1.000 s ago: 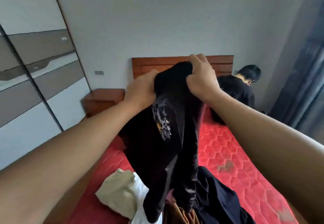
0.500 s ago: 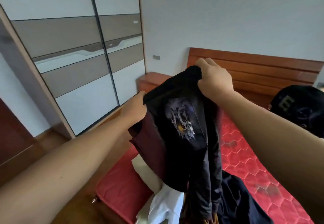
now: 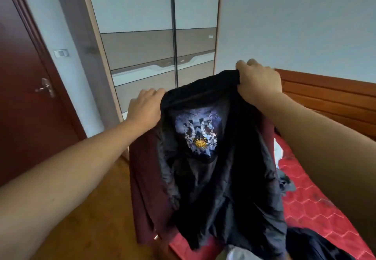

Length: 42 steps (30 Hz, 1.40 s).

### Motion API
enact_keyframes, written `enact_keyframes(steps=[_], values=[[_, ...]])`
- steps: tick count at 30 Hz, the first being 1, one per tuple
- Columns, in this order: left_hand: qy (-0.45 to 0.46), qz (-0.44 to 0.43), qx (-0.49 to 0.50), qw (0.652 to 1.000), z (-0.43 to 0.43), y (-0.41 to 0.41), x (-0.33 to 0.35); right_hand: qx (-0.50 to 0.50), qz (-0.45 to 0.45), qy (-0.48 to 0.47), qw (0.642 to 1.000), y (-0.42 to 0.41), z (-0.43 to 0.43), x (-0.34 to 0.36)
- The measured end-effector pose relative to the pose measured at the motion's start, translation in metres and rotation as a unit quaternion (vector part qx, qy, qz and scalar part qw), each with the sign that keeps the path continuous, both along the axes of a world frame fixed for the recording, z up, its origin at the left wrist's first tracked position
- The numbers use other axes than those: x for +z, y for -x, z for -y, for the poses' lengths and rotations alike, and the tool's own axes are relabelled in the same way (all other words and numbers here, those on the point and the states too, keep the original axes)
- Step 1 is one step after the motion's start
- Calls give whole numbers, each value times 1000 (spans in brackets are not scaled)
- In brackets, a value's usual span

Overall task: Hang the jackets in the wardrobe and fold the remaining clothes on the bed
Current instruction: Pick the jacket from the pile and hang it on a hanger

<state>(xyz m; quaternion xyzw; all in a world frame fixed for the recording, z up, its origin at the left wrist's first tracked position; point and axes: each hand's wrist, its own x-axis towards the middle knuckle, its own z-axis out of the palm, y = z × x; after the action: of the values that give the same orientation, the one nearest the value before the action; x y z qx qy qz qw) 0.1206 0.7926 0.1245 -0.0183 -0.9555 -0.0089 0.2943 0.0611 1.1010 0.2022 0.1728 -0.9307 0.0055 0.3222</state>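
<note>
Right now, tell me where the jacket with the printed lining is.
The jacket hangs centre frame in the head view, gripped at its collar by the left hand and right hand, in front of the wardrobe, over the bed edge.

Jacket (image 3: 213,178): black with a dark-red panel on its left and a printed patch with a gold sun inside; hangs open mid-scene, collar gripped by left hand (image 3: 145,110) and right hand (image 3: 259,79).
Wardrobe (image 3: 154,46): far, grey-and-white sliding doors closed.
Bed (image 3: 317,209): red mattress, right.
Other clothes (image 3: 311,245): dark heap, near right on the mattress.
</note>
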Motion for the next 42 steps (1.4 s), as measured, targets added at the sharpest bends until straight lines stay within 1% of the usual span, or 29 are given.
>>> enact_keyframes(steps=[2, 4, 10, 12, 16, 19, 21, 23, 27, 30, 34, 38, 42], values=[[-41, 57, 4, 998, 47, -6, -27, 20, 2, -4, 1000, 9, 58, 2], [-65, 84, 7, 994, 95, -9, -40, 30, 15, -13, 999, 18, 112, -5], [-56, 115, 35, 991, 231, -6, -39, 51, 53, -37, 997, 56, 229, -41], [-57, 114, 57, 990, 266, 3, -39, 59, 61, -54, 995, 72, 259, -48], [-36, 74, 90, 993, 328, 36, -32, 93, 76, -121, 985, 107, 306, -61], [11, 45, 104, 993, 369, 65, -23, 129, 75, -172, 974, 143, 338, -69], [58, 49, 109, 991, 395, 81, -20, 142, 73, -182, 970, 171, 361, -74], [75, 67, 120, 988, 422, 93, -25, 148, 69, -175, 971, 201, 385, -77], [57, 112, 162, 979, 465, 121, -42, 146, 86, -155, 973, 259, 427, -84], [33, 108, 166, 980, 480, 158, -41, 140, 113, -132, 975, 296, 455, -88], [6, 61, 147, 987, 493, 219, -37, 129, 151, -73, 977, 341, 470, -96], [-79, 48, 101, 991, 499, 286, -46, 95, 191, 0, 977, 387, 475, -107], [-173, 73, 90, 978, 503, 368, -59, 38, 220, 94, 970, 431, 480, -114]])
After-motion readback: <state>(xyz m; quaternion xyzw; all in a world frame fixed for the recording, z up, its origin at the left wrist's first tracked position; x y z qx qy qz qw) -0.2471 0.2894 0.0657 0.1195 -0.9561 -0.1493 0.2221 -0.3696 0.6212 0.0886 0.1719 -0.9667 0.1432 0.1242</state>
